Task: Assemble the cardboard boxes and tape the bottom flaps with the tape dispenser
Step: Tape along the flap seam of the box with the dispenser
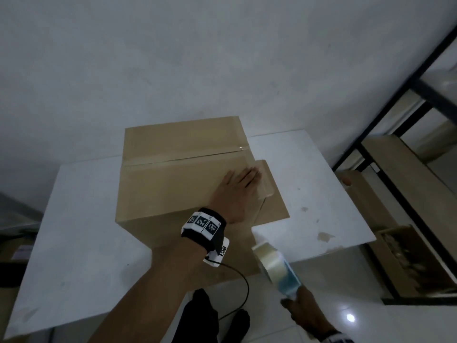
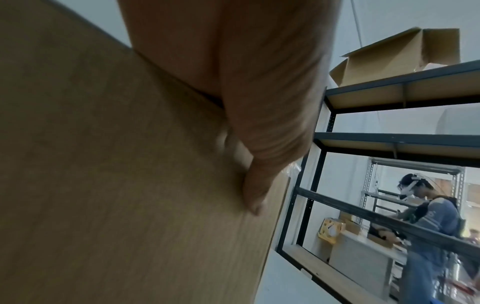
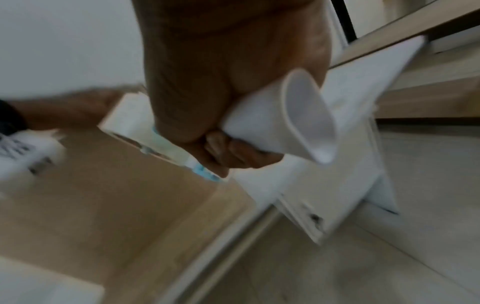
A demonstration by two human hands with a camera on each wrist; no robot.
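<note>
A brown cardboard box (image 1: 178, 184) stands on the white table (image 1: 81, 219) with its closed flaps facing up and clear tape along the middle seam (image 1: 183, 158). My left hand (image 1: 237, 189) lies flat on the box's right top edge, fingers straight, pressing on a strip of tape (image 1: 265, 189) that runs over the edge; the left wrist view shows the fingers (image 2: 257, 185) against the box (image 2: 116, 185). My right hand (image 1: 306, 313) grips the handle of the blue tape dispenser (image 1: 277, 266), held below the table's front edge; its white handle (image 3: 293, 123) shows in the blurred right wrist view.
One flap (image 1: 272, 206) of the box lies out flat on the table to the right. A black metal shelf rack (image 1: 385, 154) with cardboard boxes (image 1: 410, 258) stands at the right. Another person (image 2: 431, 222) works beyond the rack. A cable (image 1: 242, 288) hangs from my left wrist.
</note>
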